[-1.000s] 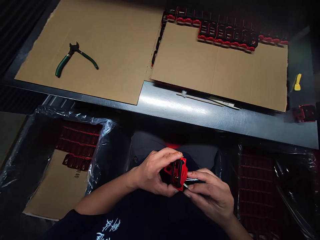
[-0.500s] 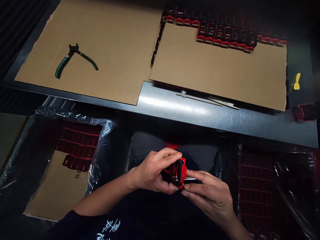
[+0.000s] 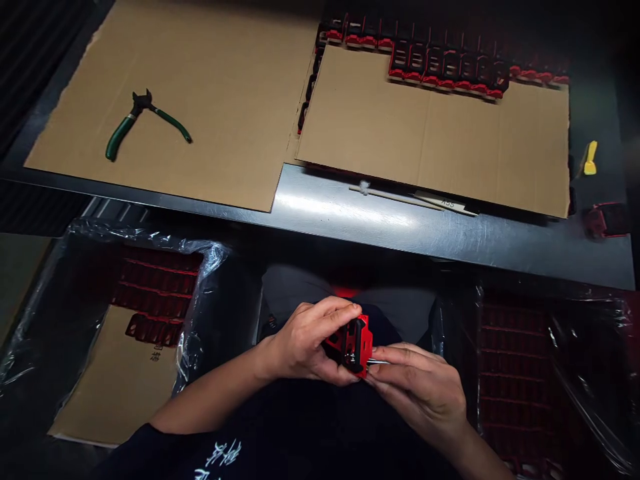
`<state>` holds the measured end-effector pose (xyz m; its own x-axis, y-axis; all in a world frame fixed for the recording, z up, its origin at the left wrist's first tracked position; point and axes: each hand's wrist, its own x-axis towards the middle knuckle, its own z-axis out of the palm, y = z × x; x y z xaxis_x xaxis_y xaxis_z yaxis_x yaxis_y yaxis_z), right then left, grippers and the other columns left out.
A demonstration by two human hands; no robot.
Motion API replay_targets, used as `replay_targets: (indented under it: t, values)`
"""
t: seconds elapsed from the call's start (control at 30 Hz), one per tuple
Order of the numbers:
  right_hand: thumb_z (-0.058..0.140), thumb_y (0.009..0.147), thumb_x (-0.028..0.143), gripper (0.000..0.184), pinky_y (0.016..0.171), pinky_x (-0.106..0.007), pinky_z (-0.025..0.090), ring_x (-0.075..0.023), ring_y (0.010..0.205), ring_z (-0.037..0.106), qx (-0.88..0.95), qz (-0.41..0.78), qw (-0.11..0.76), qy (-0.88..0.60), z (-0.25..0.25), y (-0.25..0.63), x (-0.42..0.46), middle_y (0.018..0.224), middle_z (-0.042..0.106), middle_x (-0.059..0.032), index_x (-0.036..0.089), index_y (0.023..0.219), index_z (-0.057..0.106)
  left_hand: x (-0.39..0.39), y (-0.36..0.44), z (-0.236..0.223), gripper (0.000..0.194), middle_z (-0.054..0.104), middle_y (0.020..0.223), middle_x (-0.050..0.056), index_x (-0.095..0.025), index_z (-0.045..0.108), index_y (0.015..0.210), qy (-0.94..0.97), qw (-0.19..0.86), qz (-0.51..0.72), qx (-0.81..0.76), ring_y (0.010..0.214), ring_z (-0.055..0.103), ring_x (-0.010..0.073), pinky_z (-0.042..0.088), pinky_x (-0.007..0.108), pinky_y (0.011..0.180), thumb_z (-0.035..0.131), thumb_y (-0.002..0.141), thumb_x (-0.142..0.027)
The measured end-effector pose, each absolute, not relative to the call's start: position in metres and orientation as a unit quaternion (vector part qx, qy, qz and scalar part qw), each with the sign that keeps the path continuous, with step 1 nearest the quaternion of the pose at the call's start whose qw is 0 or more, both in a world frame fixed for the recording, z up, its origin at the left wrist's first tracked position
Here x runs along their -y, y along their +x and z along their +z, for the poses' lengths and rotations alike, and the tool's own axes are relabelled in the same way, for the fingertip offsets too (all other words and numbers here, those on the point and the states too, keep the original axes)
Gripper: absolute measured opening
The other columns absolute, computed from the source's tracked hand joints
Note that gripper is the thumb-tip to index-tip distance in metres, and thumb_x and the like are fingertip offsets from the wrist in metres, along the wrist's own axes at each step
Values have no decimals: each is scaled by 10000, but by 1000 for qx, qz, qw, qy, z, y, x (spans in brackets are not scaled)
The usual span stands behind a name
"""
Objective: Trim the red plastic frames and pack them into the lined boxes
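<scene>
My left hand (image 3: 313, 340) is wrapped round a red and black plastic housing (image 3: 356, 345), thumb on top and fingers underneath. The housing's red side faces right, in front of my lap. Against that side, my right hand (image 3: 423, 383) pinches a slim shiny metal tool (image 3: 379, 361) whose near end meets the housing's lower right part. Most of the tool is covered by my fingers, so its kind cannot be made out.
Green-handled cutting pliers (image 3: 143, 120) lie open on a cardboard sheet (image 3: 220, 133). Rows of similar housings (image 3: 447, 70) border another sheet (image 3: 380, 120). Sticks (image 3: 400, 197), a yellow tool (image 3: 591, 159) and a housing (image 3: 607, 220) lie rightward. Plastic-lined bins hold more, left (image 3: 210, 257) and right (image 3: 565, 393).
The metal tool shows as one narrow rod where two lines showed before. My right fingers have closed together slightly. The housing stays in my left hand; the view has shifted a little.
</scene>
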<state>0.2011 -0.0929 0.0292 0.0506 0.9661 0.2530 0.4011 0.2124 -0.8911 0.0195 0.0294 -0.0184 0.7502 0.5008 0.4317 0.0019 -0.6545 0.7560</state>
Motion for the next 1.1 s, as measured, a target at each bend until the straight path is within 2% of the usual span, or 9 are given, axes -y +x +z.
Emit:
replay_targets:
  t: [0.2,0.4,0.5,0.6,0.67,0.73,0.8,0.9,1.1]
  values:
    - [721,881,101,121,689,-281,662,-193,758,785,601,277,483,-573,30,196,96,872,810,-50,205,937,751,-27,23,-23,841,732,1049,161,-100,490,1386,824,389,384,-147,893,746,255,647,302,660,812,664,-388]
    - [819,796,166,125,748,-359,614,-217,857,750,508,106,508,-688,14,239,51,932,793,-37,237,844,728,-25,13,-27,778,696,1152,161,-169,498,1388,719,524,414,-193,1041,704,287,614,405,882,777,756,-528]
    - [831,782,285,136,671,-363,565,-243,874,711,516,3,473,-714,-6,279,-4,965,795,-57,229,827,716,-21,7,-24,726,641,1285,164,-235,438,1406,646,622,396,-198,898,733,226,622,330,748,751,804,-495]
    - [816,777,297,116,742,-409,546,-274,907,669,568,-20,363,-738,-17,295,-39,991,801,-73,223,812,734,-16,3,-22,703,577,1388,187,-249,391,1397,627,647,393,-184,605,683,98,589,248,585,744,821,-443]
    - [799,788,296,123,833,-449,533,-288,950,659,570,-37,354,-741,-13,284,-38,1078,788,-93,211,864,752,-15,1,-22,696,579,1388,194,-235,381,1391,653,611,406,-187,730,739,154,620,279,662,738,823,-421]
    - [744,840,277,107,857,-439,534,-267,928,672,551,-5,405,-729,0,259,-17,1074,783,-98,205,918,762,-16,-1,-23,725,601,1361,195,-224,365,1408,694,553,422,-187,1049,734,270,637,347,810,748,817,-400]
    - [673,887,222,113,742,-339,559,-201,805,693,546,172,445,-689,16,232,13,925,784,-58,224,947,769,-19,-2,-27,781,621,1340,199,-219,345,1435,736,494,430,-172,1227,658,316,632,383,881,775,806,-390]
    - [693,843,194,189,568,-235,528,-139,645,656,527,435,415,-601,32,199,47,804,757,-28,223,1009,779,-25,-1,-32,842,630,1362,204,-238,316,1471,776,447,428,-125,1069,745,267,660,341,781,801,797,-379]
    - [760,756,184,131,526,-202,465,-114,594,590,474,499,400,-605,29,182,50,682,697,-7,209,876,806,-32,3,-34,844,668,1324,226,-228,327,1463,797,440,406,-82,956,780,259,654,318,667,813,789,-376]
